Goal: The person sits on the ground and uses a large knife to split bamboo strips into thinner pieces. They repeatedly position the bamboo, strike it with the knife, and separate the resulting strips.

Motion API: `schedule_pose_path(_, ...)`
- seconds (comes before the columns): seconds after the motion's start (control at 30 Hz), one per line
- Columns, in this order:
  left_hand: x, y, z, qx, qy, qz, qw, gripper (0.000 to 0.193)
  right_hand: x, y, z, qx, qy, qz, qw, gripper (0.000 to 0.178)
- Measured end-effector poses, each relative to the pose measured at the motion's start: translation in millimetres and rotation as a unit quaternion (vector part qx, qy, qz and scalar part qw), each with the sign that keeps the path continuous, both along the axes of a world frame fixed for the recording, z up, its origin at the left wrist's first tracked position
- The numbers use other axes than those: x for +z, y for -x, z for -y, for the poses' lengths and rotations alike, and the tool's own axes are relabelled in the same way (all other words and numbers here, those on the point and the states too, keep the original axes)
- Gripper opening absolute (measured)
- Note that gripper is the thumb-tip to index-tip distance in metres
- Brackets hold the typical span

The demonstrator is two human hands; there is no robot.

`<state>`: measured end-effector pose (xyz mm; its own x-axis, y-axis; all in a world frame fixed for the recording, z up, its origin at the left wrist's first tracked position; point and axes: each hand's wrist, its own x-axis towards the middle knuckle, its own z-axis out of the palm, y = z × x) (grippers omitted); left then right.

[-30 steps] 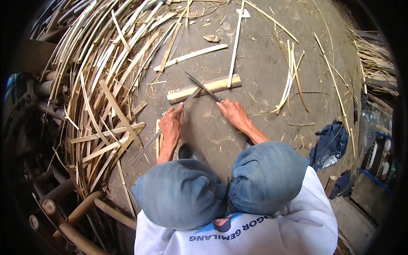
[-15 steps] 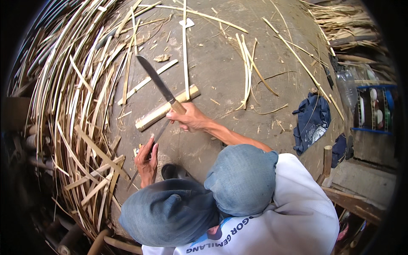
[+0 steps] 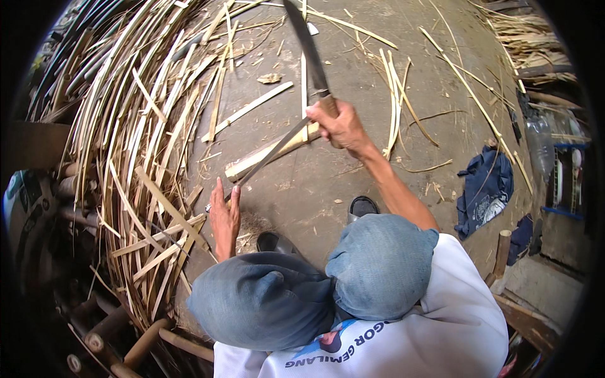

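My right hand (image 3: 340, 129) is closed round the wooden handle of a machete (image 3: 307, 47), whose dark blade points up and away. The upper end of a thin dark strip (image 3: 274, 150), probably bamboo, is pinched in the same hand. The strip slants down to my left hand (image 3: 225, 217), where it passes between the thumb and the straight fingers. Something small and shiny sits at the outer side of the left fingers, too small to name. Beneath the strip, a split bamboo piece (image 3: 271, 153) lies on the ground.
A large heap of split bamboo strips (image 3: 135, 113) fills the left side. Loose strips (image 3: 394, 104) lie ahead. To the right are a dark blue cloth (image 3: 484, 192), a clear plastic bottle (image 3: 539, 138) and a blue-edged crate (image 3: 563, 214). My knees (image 3: 381, 268) are in front of me.
My right hand has moved up and right with the machete, drawing the strip through my left hand. My left hand has stayed near its place, its fingers now straighter.
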<state>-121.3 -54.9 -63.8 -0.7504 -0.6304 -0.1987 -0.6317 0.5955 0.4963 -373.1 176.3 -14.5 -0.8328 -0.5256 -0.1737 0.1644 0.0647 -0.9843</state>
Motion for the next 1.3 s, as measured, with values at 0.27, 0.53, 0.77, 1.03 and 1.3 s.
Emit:
schedule_pose_path(0.27, 84, 91, -36, -0.136, -0.118, -0.232, 0.956, 0.055, 40, -11, 25, -0.015, 0.028, -0.050, 0.998, 0.030)
schedule_pose_path(0.53, 117, 133, -22, -0.007, -0.234, -0.358, 0.904, 0.073, 103, -33, 58, 0.049, 0.148, -0.086, 0.984, 0.042)
schedule_pose_path(0.77, 111, 131, -9, -0.005, -0.309, -0.392, 0.867, 0.074, 116, -57, 39, 0.141, 0.240, 0.091, 0.956, 0.046)
schedule_pose_path(1.03, 113, 125, -24, 0.013, -0.373, -0.405, 0.835, 0.055, 121, -60, 33, 0.204, 0.161, 0.153, 0.953, 0.058)
schedule_pose_path(1.3, 113, 122, -33, 0.019, -0.379, -0.410, 0.830, 0.049, 117, -70, 36, 0.186, 0.166, 0.152, 0.956, 0.061)
